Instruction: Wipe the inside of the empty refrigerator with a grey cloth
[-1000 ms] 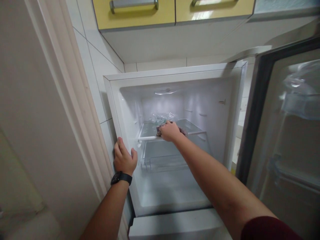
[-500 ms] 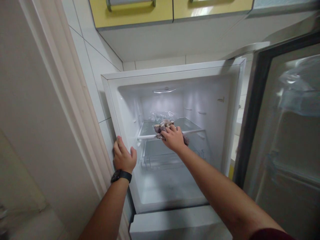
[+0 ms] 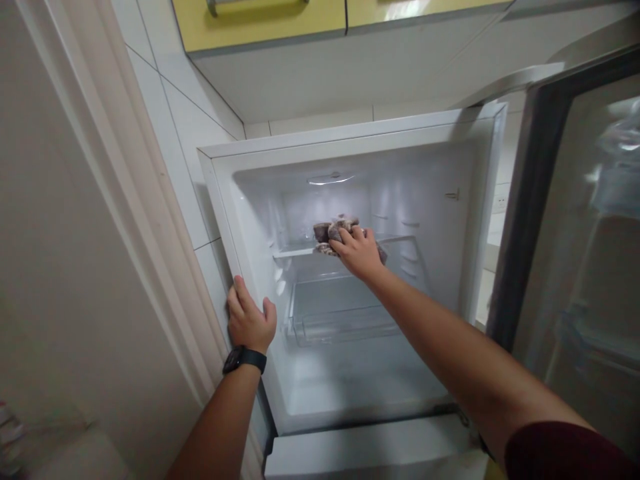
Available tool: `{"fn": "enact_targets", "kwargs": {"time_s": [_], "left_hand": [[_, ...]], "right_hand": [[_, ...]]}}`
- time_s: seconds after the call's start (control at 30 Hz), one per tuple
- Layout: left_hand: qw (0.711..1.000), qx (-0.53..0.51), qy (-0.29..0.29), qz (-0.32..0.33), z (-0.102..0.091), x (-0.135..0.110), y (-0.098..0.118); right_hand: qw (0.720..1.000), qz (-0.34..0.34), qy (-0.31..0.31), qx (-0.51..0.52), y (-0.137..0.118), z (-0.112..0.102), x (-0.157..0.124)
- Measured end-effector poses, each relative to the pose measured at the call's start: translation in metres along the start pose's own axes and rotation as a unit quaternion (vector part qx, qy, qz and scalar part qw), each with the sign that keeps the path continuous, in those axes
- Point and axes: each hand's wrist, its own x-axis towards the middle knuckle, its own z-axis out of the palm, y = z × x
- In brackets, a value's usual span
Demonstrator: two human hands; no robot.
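A bunched, mottled grey-brown cloth (image 3: 336, 231) is pressed under the curled fingers of my right hand (image 3: 361, 253), at the upper glass shelf (image 3: 295, 253) inside the open fridge. Part of the cloth sticks out beyond the hand on both sides; the palm side is hidden. My left hand (image 3: 250, 319), a black watch on its wrist, rests against the left edge of the fridge body (image 3: 220, 193). Its thumb stands apart from its fingers, which lie along the frame.
The fridge door (image 3: 525, 200) stands open at the right, with clear door bins. A lower glass shelf (image 3: 330, 297) sits above a transparent drawer front (image 3: 345, 325). Yellow cabinets (image 3: 265, 27) hang overhead. A pale door frame (image 3: 150, 200) runs close along the left.
My right hand has moved with the cloth deeper and slightly up and right in the fridge. The view has shifted a little; my left hand keeps its place on the edge.
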Motion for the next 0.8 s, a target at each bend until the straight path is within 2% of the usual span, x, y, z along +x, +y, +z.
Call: {"fn": "enact_targets", "kwargs": {"time_s": [0.1,0.2,0.6,0.8], "left_hand": [[1.000,-0.002,-0.003,-0.002,0.000,0.000,0.000],[1.000,-0.004,-0.002,-0.004,0.001,0.000,-0.001],[1.000,-0.012,-0.002,-0.006,0.000,0.000,-0.001],[1.000,-0.010,-0.011,-0.004,-0.002,0.001,0.001]], "right_hand": [[1.000,0.013,-0.002,0.001,0.005,-0.005,0.026],[1.000,0.001,-0.016,0.006,0.008,-0.009,0.036],[1.000,0.026,-0.015,0.008,0.003,-0.005,0.030],[0.999,0.005,-0.037,0.011,-0.001,-0.004,0.011]]}}
